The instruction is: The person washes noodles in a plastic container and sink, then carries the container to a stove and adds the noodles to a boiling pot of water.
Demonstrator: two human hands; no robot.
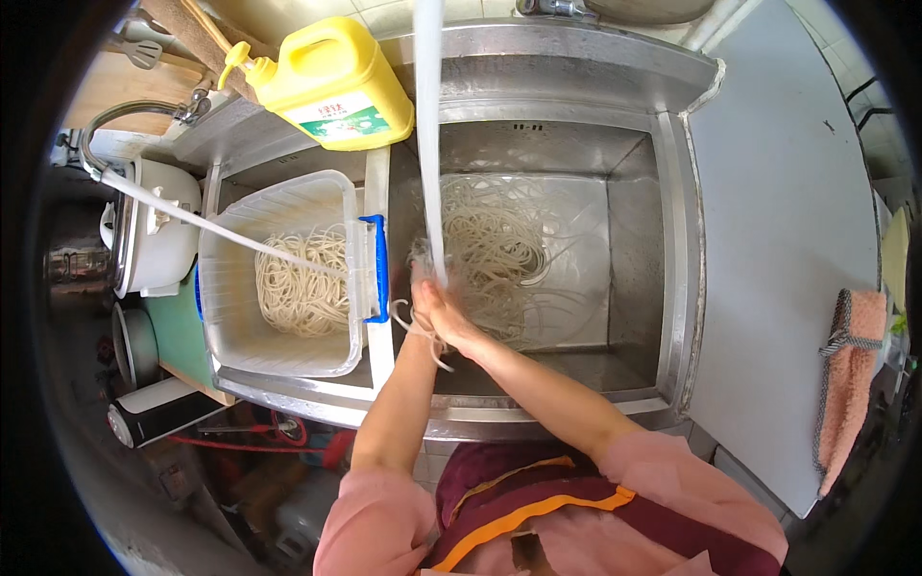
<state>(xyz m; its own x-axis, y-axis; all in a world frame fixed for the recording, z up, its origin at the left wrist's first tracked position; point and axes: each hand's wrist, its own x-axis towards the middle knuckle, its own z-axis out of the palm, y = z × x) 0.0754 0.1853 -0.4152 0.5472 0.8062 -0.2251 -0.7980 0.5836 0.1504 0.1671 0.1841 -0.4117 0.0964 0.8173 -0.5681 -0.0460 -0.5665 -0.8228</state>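
My left hand [420,279] and my right hand [443,309] are pressed together over the left side of the right-hand steel sink basin [634,252]. A thick white stream of water [429,144] falls onto them and splashes. A few pale noodle strands [439,353] hang around my left wrist. Whether anything lies between my palms is hidden. Beyond my hands, a tangle of noodles [497,237] spreads in water on the basin floor. To the left, a translucent plastic tub [281,205] with a blue handle [377,270] holds a heap of noodles [306,288].
A yellow detergent jug [338,79] stands at the sink's back edge. From the curved tap [119,111] a second stream runs into the tub. A white rice cooker [166,223] sits at left. On the grey counter [771,237] at right, a pink towel [853,389] hangs over the edge.
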